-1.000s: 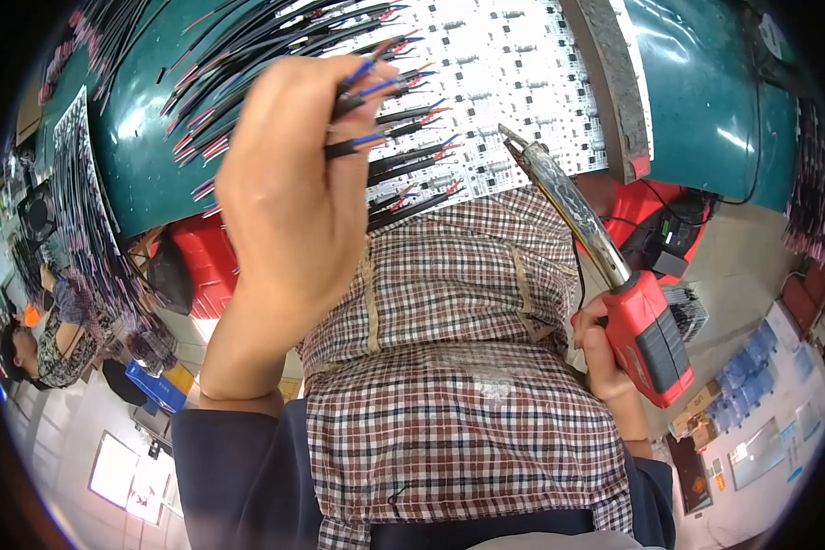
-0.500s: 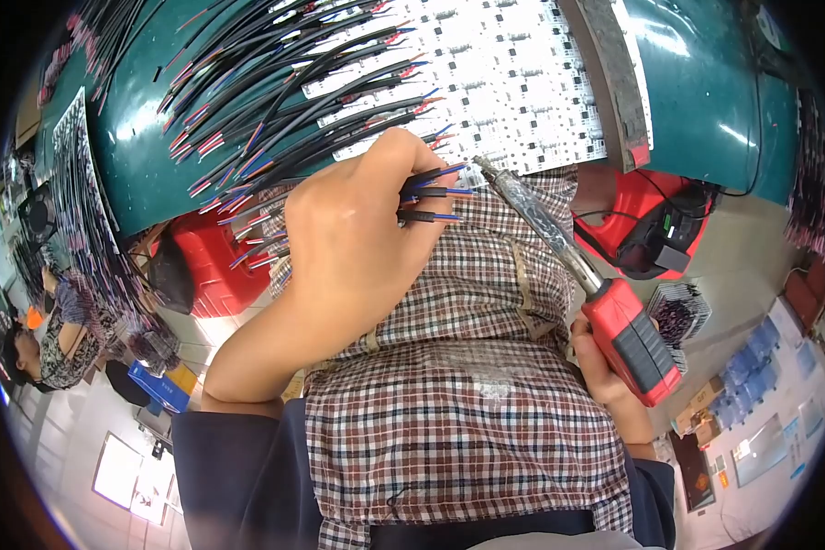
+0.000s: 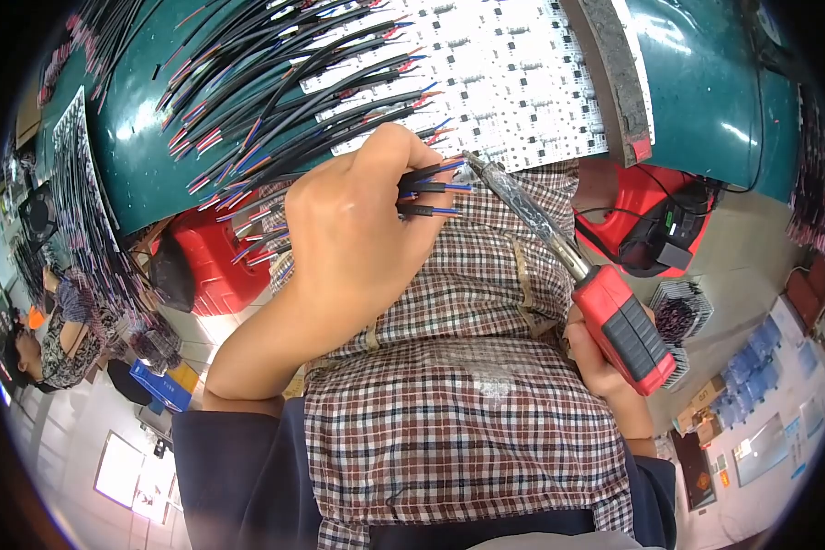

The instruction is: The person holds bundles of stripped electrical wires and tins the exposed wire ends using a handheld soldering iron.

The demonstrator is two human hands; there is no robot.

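Note:
My left hand (image 3: 344, 220) is closed around several short black cables (image 3: 431, 188), whose stripped blue, red and dark wire ends stick out past the fingers to the right. In my right hand (image 3: 596, 362) is the handle of a red-and-black soldering iron (image 3: 621, 325). Its long metal shaft points up and left, and the tip is right beside the uppermost held wire ends; whether they touch I cannot tell. Just above both lies a white sheet of circuit boards (image 3: 504, 82), with many black cables (image 3: 275, 101) along its left side.
A dark metal bar (image 3: 610, 78) lies across the right part of the sheet on the green table (image 3: 706, 110). Red stools (image 3: 215, 266) stand below the table edge. A person (image 3: 64, 330) is at the far left, near more hanging cables (image 3: 92, 202).
The soldering iron has shifted slightly left and up, bringing its tip closer to the held wire ends. My left hand has barely moved.

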